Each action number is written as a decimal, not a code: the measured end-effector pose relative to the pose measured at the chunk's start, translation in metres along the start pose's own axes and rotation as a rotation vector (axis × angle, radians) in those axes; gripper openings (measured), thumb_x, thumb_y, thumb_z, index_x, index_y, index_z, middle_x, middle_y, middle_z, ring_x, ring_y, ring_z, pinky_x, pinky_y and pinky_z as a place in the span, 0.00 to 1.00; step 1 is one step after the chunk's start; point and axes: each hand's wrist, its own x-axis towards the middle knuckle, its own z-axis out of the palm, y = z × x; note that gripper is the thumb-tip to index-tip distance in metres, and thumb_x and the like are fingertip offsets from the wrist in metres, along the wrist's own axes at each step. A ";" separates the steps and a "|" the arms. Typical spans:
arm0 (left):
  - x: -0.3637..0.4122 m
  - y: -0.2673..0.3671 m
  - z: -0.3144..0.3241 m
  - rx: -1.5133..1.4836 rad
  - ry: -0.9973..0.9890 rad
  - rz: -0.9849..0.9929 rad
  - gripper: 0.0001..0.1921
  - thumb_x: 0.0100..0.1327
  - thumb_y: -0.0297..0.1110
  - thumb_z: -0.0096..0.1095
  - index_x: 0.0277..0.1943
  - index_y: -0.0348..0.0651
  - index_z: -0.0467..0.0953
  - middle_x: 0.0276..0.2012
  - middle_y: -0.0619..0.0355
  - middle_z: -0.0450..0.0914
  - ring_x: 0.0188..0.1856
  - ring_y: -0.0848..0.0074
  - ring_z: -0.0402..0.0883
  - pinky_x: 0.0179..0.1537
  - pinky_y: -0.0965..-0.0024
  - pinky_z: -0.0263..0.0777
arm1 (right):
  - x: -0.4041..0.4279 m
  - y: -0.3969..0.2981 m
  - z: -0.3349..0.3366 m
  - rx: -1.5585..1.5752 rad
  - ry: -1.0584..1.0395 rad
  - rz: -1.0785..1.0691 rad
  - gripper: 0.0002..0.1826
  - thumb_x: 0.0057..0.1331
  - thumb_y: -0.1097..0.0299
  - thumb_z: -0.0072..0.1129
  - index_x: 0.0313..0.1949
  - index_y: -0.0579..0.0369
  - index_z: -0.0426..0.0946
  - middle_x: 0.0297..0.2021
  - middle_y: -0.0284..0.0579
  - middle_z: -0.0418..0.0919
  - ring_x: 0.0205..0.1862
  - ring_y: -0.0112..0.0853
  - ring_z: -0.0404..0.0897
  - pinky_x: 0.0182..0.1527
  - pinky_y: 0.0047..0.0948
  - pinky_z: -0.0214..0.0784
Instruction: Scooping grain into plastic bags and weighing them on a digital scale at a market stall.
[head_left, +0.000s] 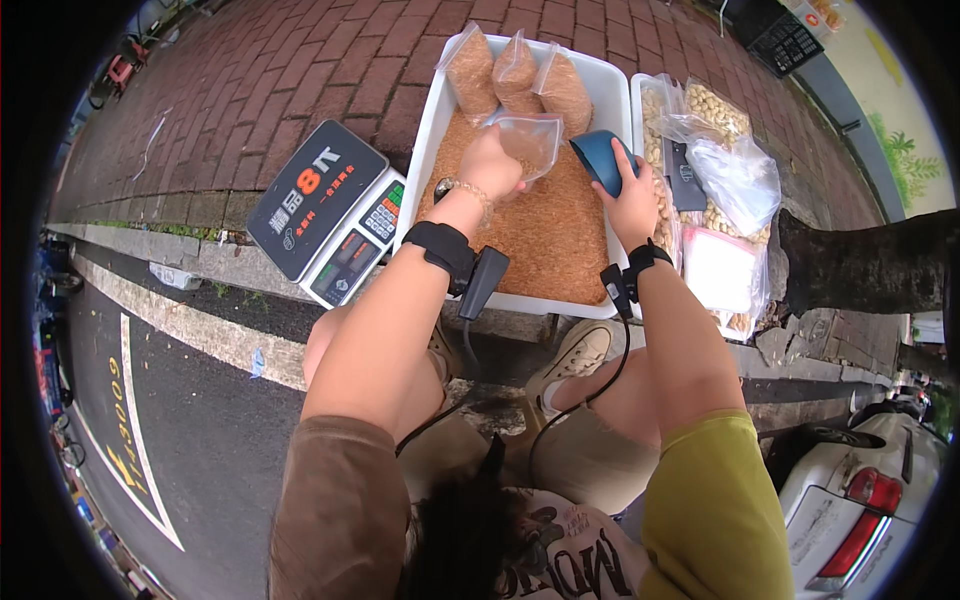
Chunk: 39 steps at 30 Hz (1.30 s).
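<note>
My left hand (491, 165) grips a clear zip-lock bag (534, 142) with some brown bits in its lower part. In my right hand (634, 199) is a dark blue cup (598, 161), tilted with its mouth toward the bag and apart from it. Both hands are over a white plastic tub (616, 82) holding a wide layer of loose, fine brown dried food (540, 247); its exact kind cannot be told. Three filled clear bags (517, 79) of the same brown stuff stand at the tub's far end.
Left of the tub stands a digital weighing scale (322, 202). On the right, a second white tub (636, 90) holds bagged peanuts (716, 109), a crumpled plastic bag (735, 180) and a pack of white bags (720, 262). A tree trunk (862, 262) and a parked car (862, 495) lie further right.
</note>
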 end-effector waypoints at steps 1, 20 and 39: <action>-0.001 -0.002 -0.003 -0.001 0.017 0.007 0.29 0.50 0.15 0.56 0.60 0.30 0.68 0.45 0.42 0.81 0.38 0.62 0.86 0.35 0.64 0.79 | -0.003 -0.002 0.007 -0.020 -0.035 -0.003 0.44 0.55 0.61 0.70 0.68 0.20 0.57 0.60 0.49 0.64 0.59 0.47 0.69 0.52 0.41 0.73; 0.017 -0.016 -0.027 -0.142 -0.003 0.049 0.21 0.51 0.18 0.56 0.51 0.36 0.75 0.39 0.46 0.83 0.35 0.61 0.86 0.37 0.64 0.79 | -0.006 -0.006 0.051 0.224 -0.444 -0.010 0.41 0.57 0.65 0.66 0.69 0.30 0.59 0.60 0.63 0.64 0.57 0.55 0.71 0.60 0.43 0.67; 0.020 -0.017 -0.015 -0.045 0.015 0.007 0.24 0.50 0.18 0.61 0.54 0.36 0.74 0.45 0.45 0.82 0.41 0.60 0.85 0.41 0.63 0.79 | -0.029 0.014 0.033 1.169 -0.597 0.912 0.22 0.73 0.64 0.42 0.65 0.43 0.56 0.57 0.53 0.69 0.52 0.49 0.77 0.45 0.56 0.78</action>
